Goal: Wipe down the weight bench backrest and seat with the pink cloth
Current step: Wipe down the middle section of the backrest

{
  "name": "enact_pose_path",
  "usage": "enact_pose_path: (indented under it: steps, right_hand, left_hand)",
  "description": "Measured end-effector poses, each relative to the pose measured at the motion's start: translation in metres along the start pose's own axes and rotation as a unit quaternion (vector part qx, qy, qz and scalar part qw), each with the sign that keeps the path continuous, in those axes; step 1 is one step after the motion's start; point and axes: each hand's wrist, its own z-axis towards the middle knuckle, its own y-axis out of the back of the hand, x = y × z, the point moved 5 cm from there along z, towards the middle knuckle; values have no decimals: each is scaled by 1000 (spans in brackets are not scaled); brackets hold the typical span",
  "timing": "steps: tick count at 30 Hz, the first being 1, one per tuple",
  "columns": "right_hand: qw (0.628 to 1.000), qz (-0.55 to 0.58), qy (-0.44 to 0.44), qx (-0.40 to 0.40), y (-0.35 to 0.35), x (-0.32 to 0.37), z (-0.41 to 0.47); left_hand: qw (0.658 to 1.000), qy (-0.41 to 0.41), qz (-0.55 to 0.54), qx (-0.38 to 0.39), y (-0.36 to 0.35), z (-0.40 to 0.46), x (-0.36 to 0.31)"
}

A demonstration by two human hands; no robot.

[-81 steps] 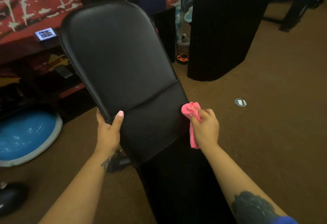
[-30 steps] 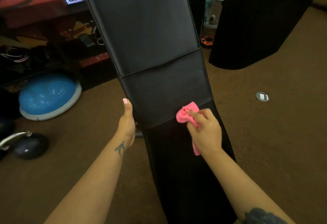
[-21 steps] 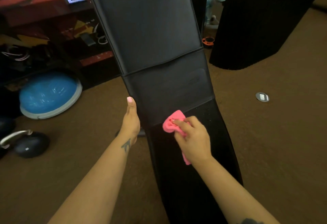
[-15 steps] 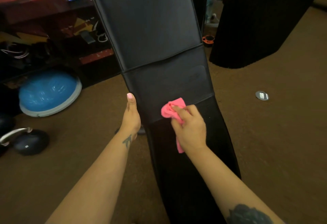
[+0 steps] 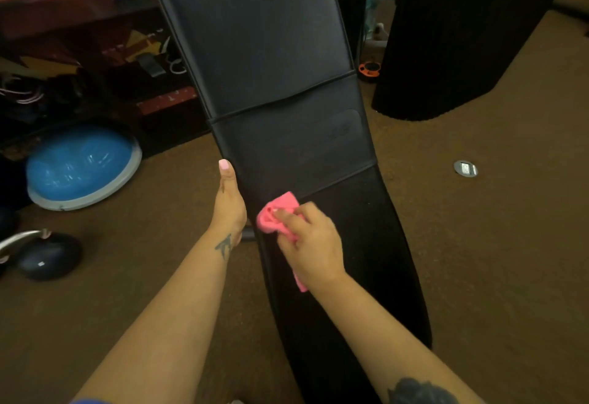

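Bunching under the right hand's fingers (image 5: 288, 218), pink cloth (image 5: 276, 212) presses the seat (image 5: 357, 244).

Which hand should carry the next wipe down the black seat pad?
Probably the right hand: it already has the crumpled pink cloth pressed at the seam where the black padded backrest meets the black seat pad. The left hand holds the bench's left edge and carries no cloth.

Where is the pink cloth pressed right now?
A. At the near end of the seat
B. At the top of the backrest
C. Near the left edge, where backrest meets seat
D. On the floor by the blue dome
C: the right hand presses the pink cloth at the bench's left edge, beside the left hand.
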Motion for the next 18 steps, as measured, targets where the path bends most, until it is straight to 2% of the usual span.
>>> enact_pose_path:
  steps: [3,9,11,15,18]
  right_hand:
    - [999,-20,12,37,4,-12,-23]
    - [994,-18,-96,-41,24,-43,-2]
    - [996,-9,-76,-35,16,-27,-1]
    - [998,-41,2,47,-1,-13,-38]
    - [996,-33,-84,24,10,-41,-54]
  left_hand:
    - [1000,-15,-4,2,-2,0,0]
    - [999,-15,-19,-30,-5,5,6]
    - [998,-33,-32,-46,-6,6,6]
    - [996,-61,-29,-51,-4,9,6]
    - [997,-70,-17,-41,-3,9,5]
